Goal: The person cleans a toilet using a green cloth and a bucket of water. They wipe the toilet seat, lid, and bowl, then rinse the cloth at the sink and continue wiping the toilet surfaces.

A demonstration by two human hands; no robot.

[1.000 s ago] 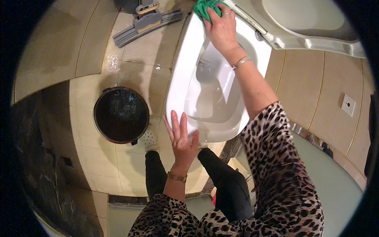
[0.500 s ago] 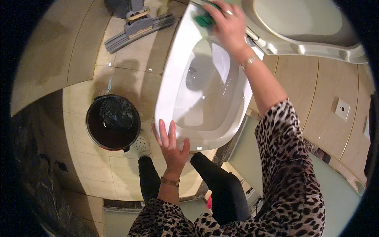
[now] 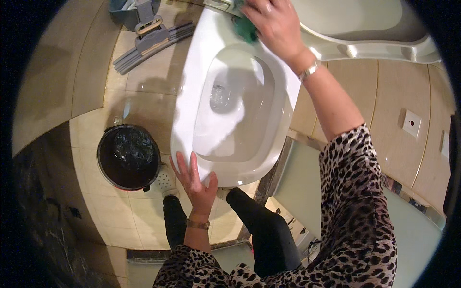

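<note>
A white toilet bowl [image 3: 185, 103] stands in front of me, its rim bare and water at the bottom of the basin. My right hand [image 3: 276, 26] is at the far end of the rim, fingers closed on a green scrubbing pad [image 3: 246, 30] pressed to the white surface; motion blurs the pad and fingertips. My left hand [image 3: 194, 185] rests on the near left corner of the rim, fingers spread, holding nothing. The raised toilet seat and lid [image 3: 357, 41] lean back at the upper right, beyond my right hand.
Left of the toilet, a black bucket [image 3: 128, 157] with a dark liner stands on the tiled floor [image 3: 113, 206]. A grey sponge mop head [image 3: 153, 45] lies farther back, beside a bluish basin [image 3: 126, 13]. My feet in light clogs [image 3: 165, 181] are near the bucket. A wall socket [image 3: 412, 123] is at right.
The view has shifted, so the toilet and bucket sit farther left. My right hand still works the green pad at the rim's far end; my left hand stays on the near corner.
</note>
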